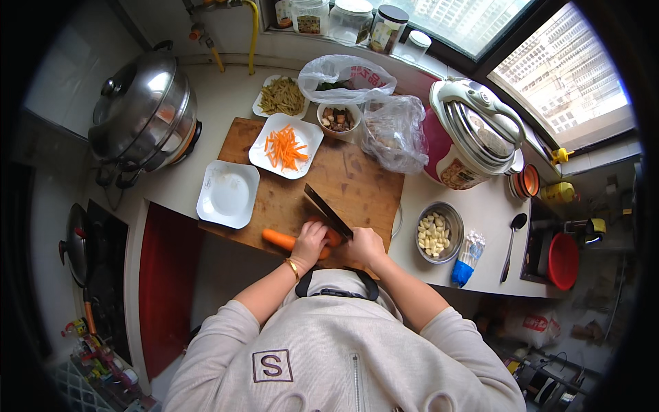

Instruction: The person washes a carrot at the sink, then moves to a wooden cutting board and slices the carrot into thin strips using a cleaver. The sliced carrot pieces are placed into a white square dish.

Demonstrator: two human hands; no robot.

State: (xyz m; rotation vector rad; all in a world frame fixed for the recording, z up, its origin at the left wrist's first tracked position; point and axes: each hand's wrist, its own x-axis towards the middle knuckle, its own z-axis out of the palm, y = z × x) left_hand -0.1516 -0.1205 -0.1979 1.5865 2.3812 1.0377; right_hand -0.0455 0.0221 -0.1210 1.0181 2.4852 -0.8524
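Observation:
My right hand grips the handle of a wide-bladed kitchen knife, seen nearly edge-on, its blade slanting away to the upper left over a wooden cutting board. Just left of the blade, my left hand, with a gold bracelet at the wrist, holds down a reddish-orange vegetable. The fingers partly hide it, so its kind is unclear. A whole-looking carrot lies against the left hand at the board's near edge. Carrot strips fill the middle of a white square plate farther up the board.
Another white plate overlaps the board's left edge. Beyond stand a plate of greenish strips, a bowl of chopped pieces and plastic bags. A steamer pot is left; a cooker and garlic bowl are right.

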